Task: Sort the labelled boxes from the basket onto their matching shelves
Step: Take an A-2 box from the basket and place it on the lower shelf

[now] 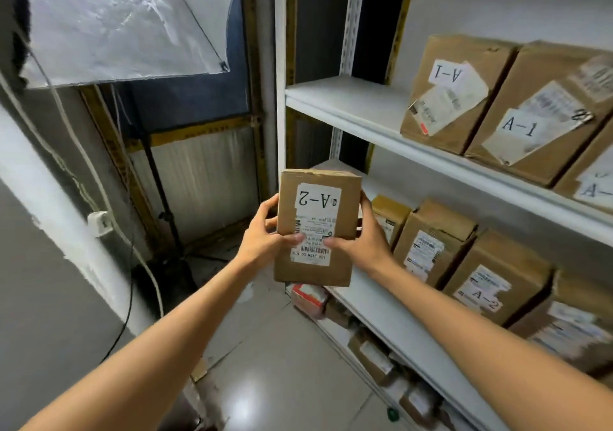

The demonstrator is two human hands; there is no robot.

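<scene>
I hold a brown cardboard box (316, 224) in front of me, its white label reading A-2 upside down. My left hand (265, 234) grips its left side with the thumb across the barcode label. My right hand (360, 236) grips the right side, thumb on the front. The box hovers at the left end of the middle shelf (374, 301), where several brown boxes stand, one marked A-2 (494, 284). The upper shelf (345, 102) carries boxes labelled A-1 (454, 92). No basket is in view.
A lower shelf holds more small parcels (374, 354), and a red-and-white one (308, 298) sits at its left end. A light stand (166, 211) with a white diffuser sheet (126, 19) and cables stands in the left corner. Tiled floor (282, 364) lies below.
</scene>
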